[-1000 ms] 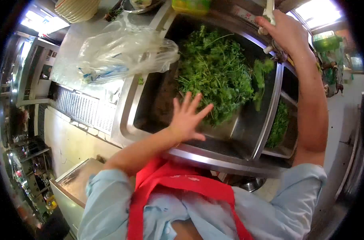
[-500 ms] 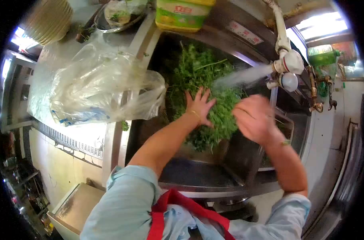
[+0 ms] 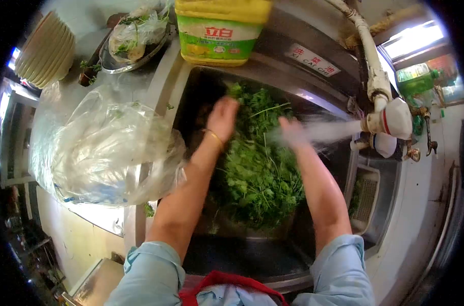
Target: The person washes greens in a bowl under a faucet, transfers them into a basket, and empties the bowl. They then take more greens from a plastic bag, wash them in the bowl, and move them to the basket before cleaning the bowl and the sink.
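PLACE: kitchen, washing area | steel sink (image 3: 237, 255) holding coriander-like greens (image 3: 265, 188), running faucet (image 3: 392, 120) at right | far sign (image 3: 313, 59) reads "洗菜池 XI CAI CHI", vegetable-washing sink | yellow 立白 detergent jug (image 3: 219, 38), far | stacked cream bowls (image 3: 45, 51), far left

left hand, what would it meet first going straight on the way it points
The left hand would likely meet the far end of the coriander-like herbs first, though depth is unclear.

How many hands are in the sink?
2. The left hand is at the upper left edge of the leafy greens; the right hand is at their right, partly hidden by the water stream. No others show.
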A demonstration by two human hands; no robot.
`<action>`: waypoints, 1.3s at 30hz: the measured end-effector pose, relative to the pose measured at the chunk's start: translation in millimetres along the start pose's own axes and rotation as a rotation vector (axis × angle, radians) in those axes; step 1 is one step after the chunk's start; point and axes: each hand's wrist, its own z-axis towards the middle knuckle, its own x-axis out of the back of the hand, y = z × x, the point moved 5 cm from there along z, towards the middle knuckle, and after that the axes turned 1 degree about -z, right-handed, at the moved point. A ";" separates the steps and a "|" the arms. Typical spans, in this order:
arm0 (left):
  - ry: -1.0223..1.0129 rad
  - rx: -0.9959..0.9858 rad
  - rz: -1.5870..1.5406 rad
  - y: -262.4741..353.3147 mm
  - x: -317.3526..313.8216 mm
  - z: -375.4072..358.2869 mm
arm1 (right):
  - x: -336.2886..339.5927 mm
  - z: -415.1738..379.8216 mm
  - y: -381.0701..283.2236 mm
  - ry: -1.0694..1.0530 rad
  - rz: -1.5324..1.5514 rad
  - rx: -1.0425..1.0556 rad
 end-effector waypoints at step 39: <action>-0.598 -0.408 1.549 -28.7 -39.3 -159.3 | -25.5 -188.5 -40.4 0.068 -0.599 0.608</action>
